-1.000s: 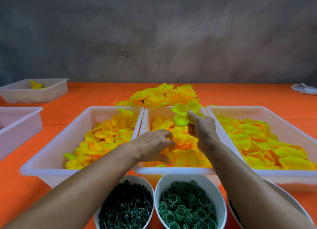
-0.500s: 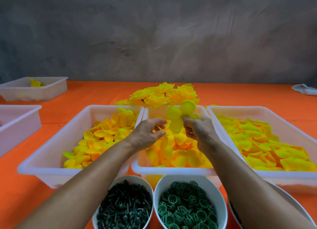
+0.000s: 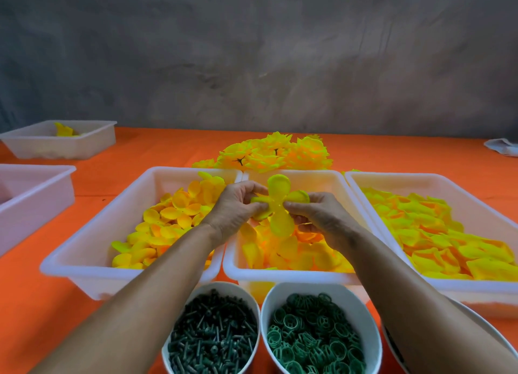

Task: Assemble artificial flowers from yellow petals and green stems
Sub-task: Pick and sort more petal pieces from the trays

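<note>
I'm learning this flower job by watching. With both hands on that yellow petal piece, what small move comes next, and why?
Probably free the left hand to fetch another petal layer from the middle tray. Both hands pinch one four-lobed petal piece above it, the right hand near the centre; one layer looks far thinner than the finished flowers.

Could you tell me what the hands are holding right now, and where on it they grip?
Both hands pinch one yellow petal piece above the middle tray: the left hand at its left lobe, the right hand near its centre.
</note>
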Demonstrator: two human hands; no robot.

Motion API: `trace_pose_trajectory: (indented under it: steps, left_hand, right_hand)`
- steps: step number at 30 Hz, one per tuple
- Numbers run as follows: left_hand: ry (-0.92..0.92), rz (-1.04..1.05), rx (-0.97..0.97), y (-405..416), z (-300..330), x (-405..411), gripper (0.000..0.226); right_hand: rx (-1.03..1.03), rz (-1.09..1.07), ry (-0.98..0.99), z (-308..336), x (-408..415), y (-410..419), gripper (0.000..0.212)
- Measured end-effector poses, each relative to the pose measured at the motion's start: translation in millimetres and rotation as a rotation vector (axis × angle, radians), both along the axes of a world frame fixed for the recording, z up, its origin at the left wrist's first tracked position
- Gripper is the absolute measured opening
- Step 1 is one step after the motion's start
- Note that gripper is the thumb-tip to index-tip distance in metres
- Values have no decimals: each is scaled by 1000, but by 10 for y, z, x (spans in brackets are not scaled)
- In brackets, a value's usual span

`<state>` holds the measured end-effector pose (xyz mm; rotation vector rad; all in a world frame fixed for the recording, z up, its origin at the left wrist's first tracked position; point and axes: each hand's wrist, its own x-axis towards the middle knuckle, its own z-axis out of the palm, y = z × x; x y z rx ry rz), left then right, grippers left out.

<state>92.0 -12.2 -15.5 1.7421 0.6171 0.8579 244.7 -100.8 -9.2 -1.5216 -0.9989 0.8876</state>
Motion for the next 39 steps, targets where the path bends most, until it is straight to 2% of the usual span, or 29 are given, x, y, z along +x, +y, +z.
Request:
trace_pose_trajectory:
  steps: [1,3,7,10,14,18,23,26,28,30,32,34,39]
  left_hand:
    - [-3,11,12,-6,5,5,20]
    - [21,38,64,-7,0,17,17]
    - [30,71,103,12,-29,33,19]
    - [-28,86,51,31,-36,15,23]
    - [-80,96,8,34,-34,7,24]
    - [-80,104,8,32,-39,7,26]
    - [-109,140,0,21,-36,4,27]
    - [-100,154,6,17,-34,-1,27]
    - [-94,157,9,19,-34,1,27]
    - [-96,160,5,26,-40,5,27]
    - [-82,164,8,29,-48,5,26]
    - [-67,163,11,32,-55,6,26]
    - [-59,145,10,27,-51,7,30]
  right_hand:
    - [6,-28,6,6,3,-4,4]
    - [-19,-54,-31,-1,7,-10,10]
    - [-162,32,-307,-24,-61,-37,12]
    - [-161,35,-370,-24,-61,-47,23]
    - [-126,39,-298,7,-78,-46,24]
    - [-32,-2,-23,26,-50,-15,39]
    - [24,-17,29,37,-21,-31,39]
    - [159,-5,-104,41,-49,-71,49]
    - [278,10,-250,39,-67,-92,55]
    - [283,82,-444,19,-100,-94,58]
    - [256,105,-628,-8,-125,-83,51]
    - [304,32,-698,-11,-118,-71,36]
    - [445,-94,-564,5,-98,-42,8]
